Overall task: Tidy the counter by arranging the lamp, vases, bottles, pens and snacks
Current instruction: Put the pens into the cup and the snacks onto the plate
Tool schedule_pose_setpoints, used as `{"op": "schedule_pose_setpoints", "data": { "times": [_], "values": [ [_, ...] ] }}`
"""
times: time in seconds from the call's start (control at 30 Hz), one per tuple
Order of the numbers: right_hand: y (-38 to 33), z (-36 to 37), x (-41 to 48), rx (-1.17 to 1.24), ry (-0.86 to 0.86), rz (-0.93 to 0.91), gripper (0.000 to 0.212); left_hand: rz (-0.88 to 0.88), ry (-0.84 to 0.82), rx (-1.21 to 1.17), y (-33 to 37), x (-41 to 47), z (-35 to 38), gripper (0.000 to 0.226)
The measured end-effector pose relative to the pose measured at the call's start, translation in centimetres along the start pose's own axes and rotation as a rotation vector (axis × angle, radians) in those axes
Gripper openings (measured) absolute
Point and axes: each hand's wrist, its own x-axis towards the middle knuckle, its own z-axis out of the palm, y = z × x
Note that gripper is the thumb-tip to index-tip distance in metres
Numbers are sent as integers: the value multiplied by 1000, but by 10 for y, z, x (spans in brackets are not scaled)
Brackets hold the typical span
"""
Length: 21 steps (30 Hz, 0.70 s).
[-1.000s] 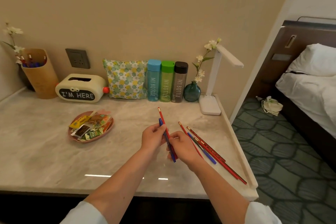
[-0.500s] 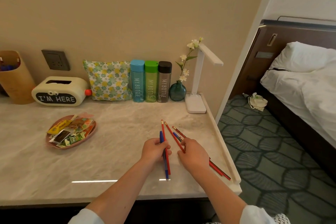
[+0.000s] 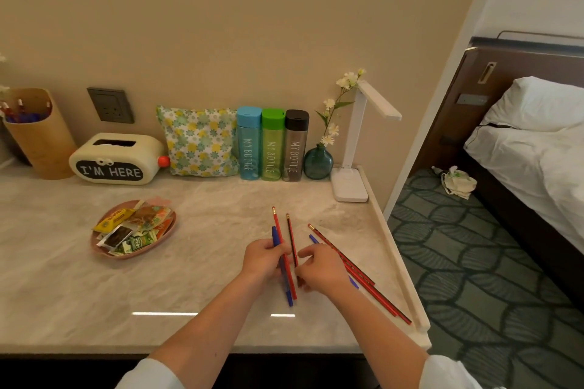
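Surface (image 3: 63,294): pale marbled stone with a raised lip along its right edge; all but the bed is on it.
Bed (image 3: 537,151): off to the right across patterned carpet, with white sheets and a pillow.
Lamp (image 3: 356,142): white, upright in the back right corner, head tilted down to the right.
Cushion (image 3: 197,142): flowered, leaning on the wall just left of the bottles.
Tissue box (image 3: 117,158): cream, lettered "I'M HERE", just left of the cushion.
Holder (image 3: 38,136): tan tub at the far left by the wall, pens standing in it.
Bottles: blue bottle (image 3: 249,145), green bottle (image 3: 272,145), dark bottle (image 3: 295,145) — upright in a tight row against the wall.
Plate (image 3: 132,257): pink, left of centre, well apart from the hands, heaped with snacks (image 3: 132,227).
Vase (image 3: 318,163): teal glass, between the dark bottle and the lamp's base, holding a sprig of white flowers.
Left hand (image 3: 264,259): fingers curled round a red pencil (image 3: 278,224) and a blue pen (image 3: 275,235), both pointing toward the wall.
Right hand (image 3: 319,268): just beside the left, thumb and forefinger pinching the lower end of a second pencil (image 3: 290,230).
Loose pencils (image 3: 363,281): red, lying slantwise to the right of the right hand near the lip — another pen (image 3: 313,238) partly under that hand.
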Motion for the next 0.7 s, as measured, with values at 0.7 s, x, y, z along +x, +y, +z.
{"op": "schedule_pose_setpoints", "data": {
  "times": [0.7],
  "values": [
    [-261, 90, 40, 350, -78, -432, 21, 260, 129, -96, 112, 44, -241, 18]
  ]
}}
